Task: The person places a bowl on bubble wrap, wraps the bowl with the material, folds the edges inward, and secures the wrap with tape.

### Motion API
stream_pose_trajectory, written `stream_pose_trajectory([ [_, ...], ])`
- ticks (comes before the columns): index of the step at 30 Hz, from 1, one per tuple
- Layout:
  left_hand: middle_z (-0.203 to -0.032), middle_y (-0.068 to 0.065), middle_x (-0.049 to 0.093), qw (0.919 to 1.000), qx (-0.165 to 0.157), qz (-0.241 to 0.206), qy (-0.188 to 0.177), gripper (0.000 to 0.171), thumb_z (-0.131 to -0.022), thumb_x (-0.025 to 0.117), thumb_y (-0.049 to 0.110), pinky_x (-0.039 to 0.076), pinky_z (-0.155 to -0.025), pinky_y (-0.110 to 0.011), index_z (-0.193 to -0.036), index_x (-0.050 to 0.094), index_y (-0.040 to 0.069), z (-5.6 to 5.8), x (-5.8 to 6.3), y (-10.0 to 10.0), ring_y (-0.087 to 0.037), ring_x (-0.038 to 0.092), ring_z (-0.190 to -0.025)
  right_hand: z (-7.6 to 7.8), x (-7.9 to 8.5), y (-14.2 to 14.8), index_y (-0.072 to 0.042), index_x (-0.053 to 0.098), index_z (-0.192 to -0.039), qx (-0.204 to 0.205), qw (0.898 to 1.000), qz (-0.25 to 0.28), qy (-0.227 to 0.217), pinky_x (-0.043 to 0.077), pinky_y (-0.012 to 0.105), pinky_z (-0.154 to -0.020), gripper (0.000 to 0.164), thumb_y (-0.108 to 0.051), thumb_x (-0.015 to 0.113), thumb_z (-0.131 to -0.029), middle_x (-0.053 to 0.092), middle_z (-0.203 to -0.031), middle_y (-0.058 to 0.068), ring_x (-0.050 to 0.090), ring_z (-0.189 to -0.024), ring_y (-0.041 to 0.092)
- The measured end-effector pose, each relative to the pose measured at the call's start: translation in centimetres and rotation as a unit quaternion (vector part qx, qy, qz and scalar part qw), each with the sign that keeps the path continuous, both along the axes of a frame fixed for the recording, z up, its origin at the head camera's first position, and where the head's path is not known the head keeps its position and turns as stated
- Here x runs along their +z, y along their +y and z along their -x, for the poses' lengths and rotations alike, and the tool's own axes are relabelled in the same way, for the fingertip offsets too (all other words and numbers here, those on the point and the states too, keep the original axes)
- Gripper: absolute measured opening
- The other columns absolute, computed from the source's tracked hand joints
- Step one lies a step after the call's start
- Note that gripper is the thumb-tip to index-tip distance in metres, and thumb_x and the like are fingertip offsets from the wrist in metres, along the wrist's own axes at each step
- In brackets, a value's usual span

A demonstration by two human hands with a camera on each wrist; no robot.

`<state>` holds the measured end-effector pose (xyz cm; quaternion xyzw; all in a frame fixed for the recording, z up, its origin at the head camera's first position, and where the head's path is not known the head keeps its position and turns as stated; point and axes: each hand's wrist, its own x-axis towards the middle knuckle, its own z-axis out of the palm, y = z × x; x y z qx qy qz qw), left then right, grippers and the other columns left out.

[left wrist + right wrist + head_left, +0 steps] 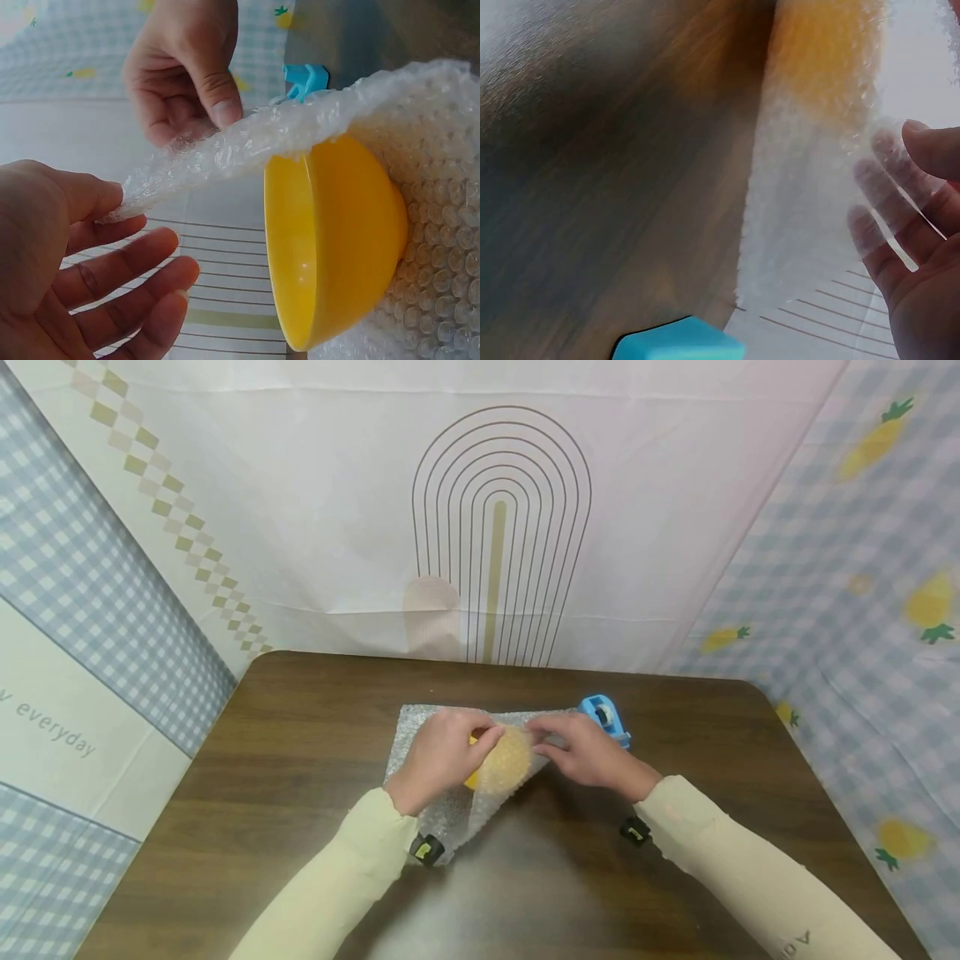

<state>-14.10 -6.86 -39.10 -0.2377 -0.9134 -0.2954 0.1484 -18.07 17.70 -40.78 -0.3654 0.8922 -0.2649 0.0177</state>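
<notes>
A yellow bowl (349, 240) stands on a sheet of bubble wrap (439, 180), and one flap of the sheet is lifted over its rim. In the left wrist view, my left hand (45, 262) pinches the flap's edge between thumb and index finger, the other fingers loosely spread. Across from it, my right hand (581, 747) holds the same flap farther along, thumb on one side. Its fingers (889, 184) show through the clear plastic in the right wrist view. From the head view most of the bowl is seen only through the wrap.
A blue tape dispenser (604, 720) stands on the brown wooden table (300, 735), just beyond my right hand. Printed cloth (337, 510) hangs behind the table's far edge and along both sides. Black wrist devices (427, 849) sit below my sleeves.
</notes>
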Motion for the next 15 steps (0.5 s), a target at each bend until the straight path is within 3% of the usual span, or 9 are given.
stream_pose_trajectory([
  [7,-0.101,-0.006,0.081,0.9993,0.019,-0.003,-0.033,0.018,-0.098,0.073,0.025,0.062,-0.084,-0.041,-0.094,0.083,0.011,0.3,-0.2,-0.6,-0.023,0.077,-0.094,0.2,-0.4,0.6,-0.007,0.070,-0.128,-0.014,1.000,-0.007,-0.013,0.063,0.045,-0.091,0.035,-0.006,0.076,-0.094,0.078,-0.112,0.007,0.075,-0.104,0.023],
  [15,-0.114,-0.012,0.079,0.9962,0.024,-0.002,-0.083,0.021,-0.099,0.071,0.025,0.056,-0.102,-0.048,-0.092,0.082,0.009,0.8,-0.8,-1.4,-0.031,0.074,-0.113,0.3,-0.5,1.1,-0.011,0.069,-0.133,-0.038,0.998,-0.026,-0.048,0.061,0.048,-0.095,0.039,-0.006,0.075,-0.095,0.077,-0.118,0.006,0.072,-0.105,0.020],
])
